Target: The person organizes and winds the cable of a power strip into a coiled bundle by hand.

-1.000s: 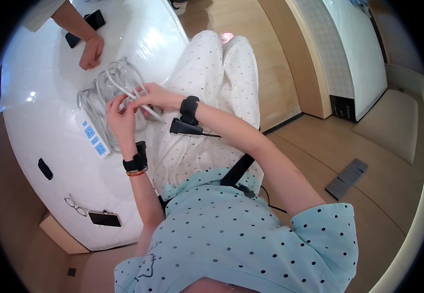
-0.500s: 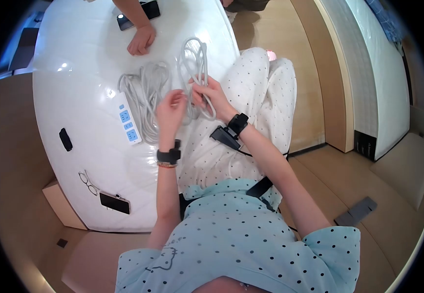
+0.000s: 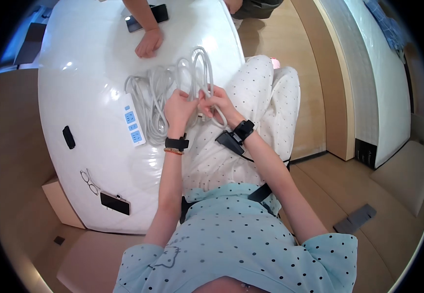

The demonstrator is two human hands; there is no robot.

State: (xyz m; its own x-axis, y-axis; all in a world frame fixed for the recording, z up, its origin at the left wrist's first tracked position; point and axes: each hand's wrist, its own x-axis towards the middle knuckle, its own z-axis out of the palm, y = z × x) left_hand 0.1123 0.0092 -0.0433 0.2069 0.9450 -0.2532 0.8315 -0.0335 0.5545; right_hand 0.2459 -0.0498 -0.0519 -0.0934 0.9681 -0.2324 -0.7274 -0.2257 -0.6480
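Observation:
A grey extension cable (image 3: pixel 210 68) is gathered in long loops, and my right hand (image 3: pixel 217 104) is closed around them above my lap. Close beside it, my left hand (image 3: pixel 179 110) pinches at a strand of the same cable, its fingertips partly hidden. More of the cable lies in a loose coil (image 3: pixel 157 100) on the plastic-covered mattress (image 3: pixel 95 97), just left of my hands. Left of that coil rests a white power strip (image 3: pixel 134 128) with blue socket faces. A black wristband is on each of my wrists.
Another person's hand (image 3: pixel 149 43) rests on the mattress near a dark phone (image 3: pixel 160 13). Toward the left lie a small black object (image 3: pixel 69 137), eyeglasses (image 3: pixel 90 182) and a phone (image 3: pixel 115 203). A black clip-like device (image 3: pixel 230 142) sits on my thigh.
My left hand has moved right and in, closing at the cable beside my right hand. The cable loops in my right hand have shifted slightly. The view has shifted slightly too.

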